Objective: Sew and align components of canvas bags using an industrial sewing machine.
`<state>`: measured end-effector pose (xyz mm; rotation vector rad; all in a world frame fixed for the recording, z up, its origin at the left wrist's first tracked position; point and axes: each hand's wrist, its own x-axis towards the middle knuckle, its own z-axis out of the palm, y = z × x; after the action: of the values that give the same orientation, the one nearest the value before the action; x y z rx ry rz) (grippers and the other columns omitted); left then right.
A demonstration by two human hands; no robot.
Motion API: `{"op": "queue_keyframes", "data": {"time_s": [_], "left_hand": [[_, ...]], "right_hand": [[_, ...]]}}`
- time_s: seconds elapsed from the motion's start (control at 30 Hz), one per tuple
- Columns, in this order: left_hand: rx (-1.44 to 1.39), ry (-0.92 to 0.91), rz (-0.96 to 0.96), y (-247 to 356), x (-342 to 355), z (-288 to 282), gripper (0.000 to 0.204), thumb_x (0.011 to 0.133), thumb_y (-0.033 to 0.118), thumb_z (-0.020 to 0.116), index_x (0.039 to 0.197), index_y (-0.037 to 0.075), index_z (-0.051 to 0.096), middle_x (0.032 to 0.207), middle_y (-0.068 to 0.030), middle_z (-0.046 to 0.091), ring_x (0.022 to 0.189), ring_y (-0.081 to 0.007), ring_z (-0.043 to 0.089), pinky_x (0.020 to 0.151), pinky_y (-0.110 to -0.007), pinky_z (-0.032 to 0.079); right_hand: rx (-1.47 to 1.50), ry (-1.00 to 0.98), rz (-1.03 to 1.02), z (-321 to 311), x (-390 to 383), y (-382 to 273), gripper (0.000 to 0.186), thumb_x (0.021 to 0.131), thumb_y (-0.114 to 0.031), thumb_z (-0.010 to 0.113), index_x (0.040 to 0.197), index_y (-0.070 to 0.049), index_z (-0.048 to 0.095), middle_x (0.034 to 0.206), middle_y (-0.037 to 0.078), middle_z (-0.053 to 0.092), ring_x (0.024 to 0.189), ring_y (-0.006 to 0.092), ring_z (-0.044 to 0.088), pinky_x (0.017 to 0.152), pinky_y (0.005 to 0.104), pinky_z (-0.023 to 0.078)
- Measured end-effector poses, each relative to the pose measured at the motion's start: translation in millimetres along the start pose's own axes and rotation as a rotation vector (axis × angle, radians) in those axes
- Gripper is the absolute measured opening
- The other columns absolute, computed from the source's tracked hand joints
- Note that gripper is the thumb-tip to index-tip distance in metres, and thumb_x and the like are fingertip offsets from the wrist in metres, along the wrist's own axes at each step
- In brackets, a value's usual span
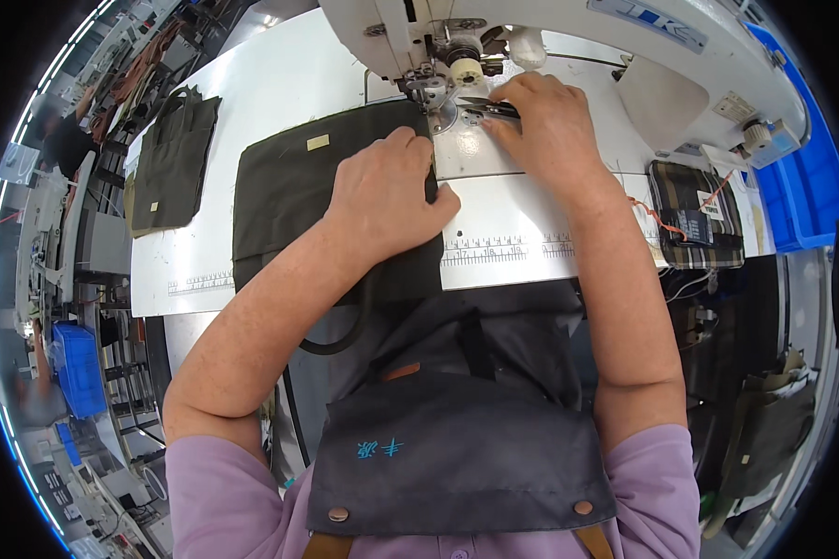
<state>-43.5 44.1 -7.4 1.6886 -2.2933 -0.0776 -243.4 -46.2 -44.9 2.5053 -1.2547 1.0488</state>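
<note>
My left hand point(382, 191) lies on a dark green fabric bag panel point(284, 200), its thumb apart and its fingers resting near the panel's right edge. A small cream label point(318, 143) shows near the panel's top, and a dark strap point(350, 335) hangs off the table's front edge below it. My right hand point(554, 126) is closed on a pair of dark thread snips point(490, 106). Their blades point left toward the sewing machine's needle area point(433, 93). The panel's upper right corner reaches that needle area.
The white sewing machine point(699, 56) arches over the table's far side. Another dark green bag piece point(173, 163) lies at the left. A plaid fabric stack point(697, 214) lies at the right, near a blue bin point(811, 200). A printed ruler point(508, 250) runs along the front edge.
</note>
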Motion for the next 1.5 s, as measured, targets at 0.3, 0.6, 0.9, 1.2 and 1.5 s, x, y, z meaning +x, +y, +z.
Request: {"op": "queue_keyframes", "data": {"time_s": [0.3, 0.6, 0.9, 1.2, 1.5], "left_hand": [[-0.11, 0.062, -0.153, -10, 11, 14, 0.028, 0.07, 0.02, 0.069, 0.06, 0.002, 0.052, 0.072, -0.0106, 0.056, 0.066, -0.0307, 0.059, 0.061, -0.041, 0.048], [-0.096, -0.03, -0.217, 1, 5, 6, 0.028, 0.069, 0.027, 0.071, 0.06, 0.004, 0.057, 0.073, -0.0082, 0.061, 0.069, -0.0306, 0.063, 0.064, -0.041, 0.051], [-0.292, 0.011, -0.329, -13, 7, 9, 0.024, 0.068, 0.024, 0.073, 0.064, 0.003, 0.063, 0.072, -0.0077, 0.064, 0.064, -0.0236, 0.062, 0.063, -0.036, 0.051], [-0.909, 0.019, -0.322, -44, -8, 9, 0.002, 0.08, 0.003, 0.073, 0.08, 0.001, 0.072, 0.077, 0.0043, 0.062, 0.067, -0.0016, 0.051, 0.061, -0.021, 0.043], [-0.537, -0.006, 0.007, -36, -20, 3, 0.025, 0.086, -0.002, 0.069, 0.11, 0.0, 0.075, 0.093, -0.0019, 0.061, 0.069, -0.0069, 0.051, 0.065, -0.021, 0.041]], "right_hand": [[-0.092, -0.058, -0.061, 2, -3, 0, 0.006, 0.081, -0.011, 0.069, 0.087, -0.009, 0.069, 0.086, 0.005, 0.067, 0.089, 0.025, 0.067, 0.078, 0.0407, 0.05], [0.109, -0.029, -0.074, -2, -6, -17, 0.017, 0.08, -0.002, 0.061, 0.097, -0.004, 0.062, 0.087, 0.012, 0.067, 0.082, 0.0326, 0.07, 0.07, 0.0429, 0.058], [0.244, -0.14, -0.05, -15, -3, -29, 0.019, 0.083, -0.022, 0.071, 0.095, -0.008, 0.07, 0.084, 0.012, 0.07, 0.079, 0.0326, 0.07, 0.069, 0.0456, 0.055], [0.405, -0.402, -0.215, -14, -8, -30, 0.021, 0.08, -0.019, 0.072, 0.1, -0.018, 0.078, 0.084, 0.009, 0.073, 0.086, 0.0296, 0.071, 0.074, 0.044, 0.056], [0.419, -0.482, -0.237, -20, -8, -33, 0.02, 0.077, -0.019, 0.074, 0.096, -0.015, 0.08, 0.077, 0.01, 0.072, 0.081, 0.0305, 0.071, 0.073, 0.0435, 0.056]]}}
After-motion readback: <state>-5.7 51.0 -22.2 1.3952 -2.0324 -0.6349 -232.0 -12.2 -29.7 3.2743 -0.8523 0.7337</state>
